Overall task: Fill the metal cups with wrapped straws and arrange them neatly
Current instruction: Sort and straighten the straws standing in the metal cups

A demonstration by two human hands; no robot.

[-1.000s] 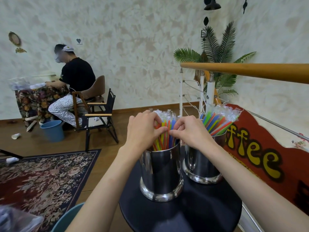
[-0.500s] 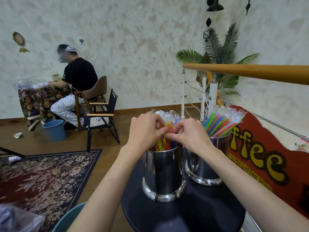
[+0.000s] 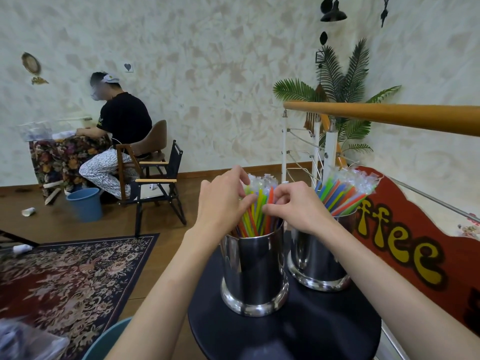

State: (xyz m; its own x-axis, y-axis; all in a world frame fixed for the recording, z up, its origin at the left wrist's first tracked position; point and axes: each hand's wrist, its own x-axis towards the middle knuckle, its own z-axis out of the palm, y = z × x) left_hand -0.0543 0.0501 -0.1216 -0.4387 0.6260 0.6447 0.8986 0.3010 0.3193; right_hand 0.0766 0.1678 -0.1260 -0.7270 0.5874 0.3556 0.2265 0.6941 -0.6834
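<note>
Two shiny metal cups stand on a small round black table (image 3: 324, 331). The near cup (image 3: 255, 274) holds a bunch of wrapped coloured straws (image 3: 258, 203) that stands upright. My left hand (image 3: 223, 203) and my right hand (image 3: 296, 206) close in on this bunch from either side, fingers curled round the straws just above the rim. The far cup (image 3: 319, 258), to the right, holds a second bunch of wrapped straws (image 3: 342, 193) that leans to the right. Both hands are apart from it.
A wooden handrail (image 3: 389, 116) and a red "coffee" sign (image 3: 415, 245) run close along the right. A patterned rug (image 3: 70, 276) and a teal bin rim (image 3: 109, 341) lie to the left. A person sits at a far table beside a folding chair (image 3: 158, 188) and a blue bucket (image 3: 85, 207).
Both hands stay on the near cup's straws; the fingers have shifted slightly and drawn the bunch tighter. The view has moved a little.
</note>
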